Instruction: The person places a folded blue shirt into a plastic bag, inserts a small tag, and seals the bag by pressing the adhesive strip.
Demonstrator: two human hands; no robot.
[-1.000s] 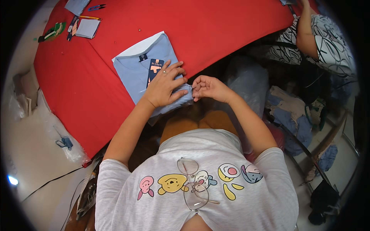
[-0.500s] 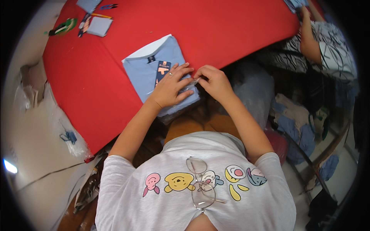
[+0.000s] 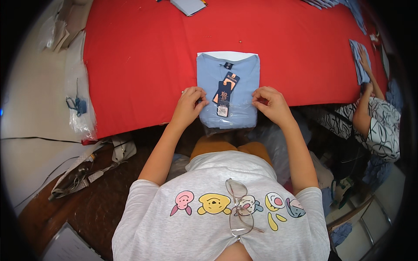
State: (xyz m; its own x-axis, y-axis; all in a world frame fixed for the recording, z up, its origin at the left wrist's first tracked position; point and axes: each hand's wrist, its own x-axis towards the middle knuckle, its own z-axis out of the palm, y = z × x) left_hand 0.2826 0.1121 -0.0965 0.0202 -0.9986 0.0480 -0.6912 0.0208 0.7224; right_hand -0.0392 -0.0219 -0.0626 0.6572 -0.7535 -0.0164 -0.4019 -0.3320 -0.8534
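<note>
A folded light-blue shirt [image 3: 244, 71] lies face up near the front edge of the red-covered table [image 3: 143, 65]. White backing shows along its top edge, and two dark hang tags [image 3: 224, 98] rest on its front. Clear plastic bag [image 3: 239, 117] covers the lower part of the shirt, its opening running across just under the tags' middle. At the bag's left edge, my left hand [image 3: 189, 107] is closed in a pinch. My right hand [image 3: 273, 105] pinches the bag's right edge the same way. The film between the fingertips is barely visible.
Right of me, a co-worker's hand [image 3: 364, 58] rests by another folded blue garment [image 3: 358, 63]. A notepad [image 3: 189, 6] and a stack of blue garments [image 3: 321, 3] lie at the far side. Blue-handled scissors [image 3: 76, 105] hang by plastic at the left edge.
The shirt has been straightened and now faces me squarely. My left hand has left the shirt's front for the bag's left edge; my right hand is at its right edge. The view has turned.
</note>
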